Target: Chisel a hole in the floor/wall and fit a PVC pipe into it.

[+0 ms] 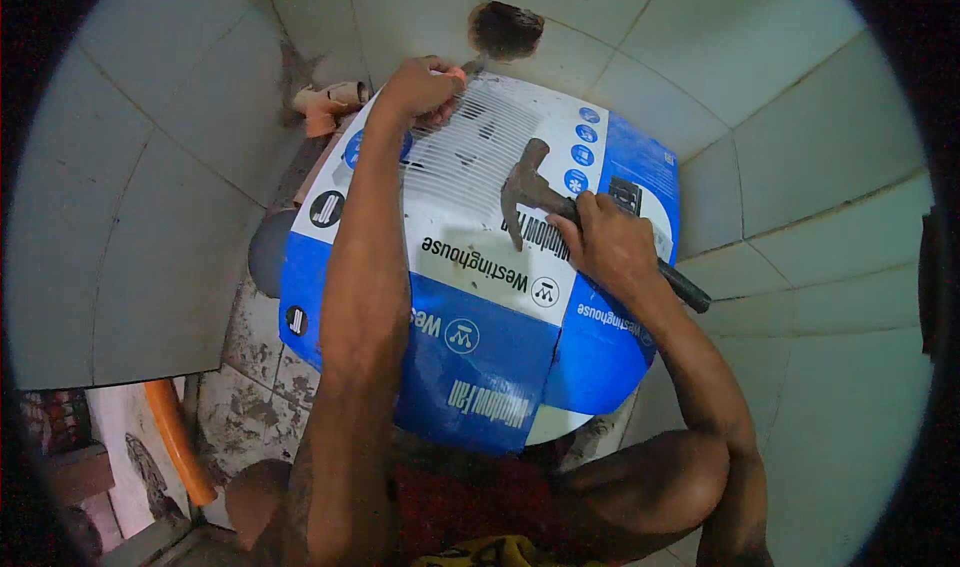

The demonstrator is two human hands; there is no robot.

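My right hand [612, 242] is wrapped round the black handle of a claw hammer [533, 189]. Its rusty steel head hangs over the middle of a large blue and white cardboard box [470, 252]. At the box's far edge, my left hand [425, 92] is closed round a chisel [474, 66] with an orange grip. Its metal end points toward a ragged dark hole [506, 31] in the tiled wall, just to the right. Most of the chisel's handle is hidden in my fingers.
Pale tiled walls [790, 77] close in on the far side and right. Orange-brown pipe fittings [328, 107] stand behind the box's left corner. A grey panel [130, 217] rises on the left. Below it are dirty floor tiles [255, 407] and an orange pipe [180, 442].
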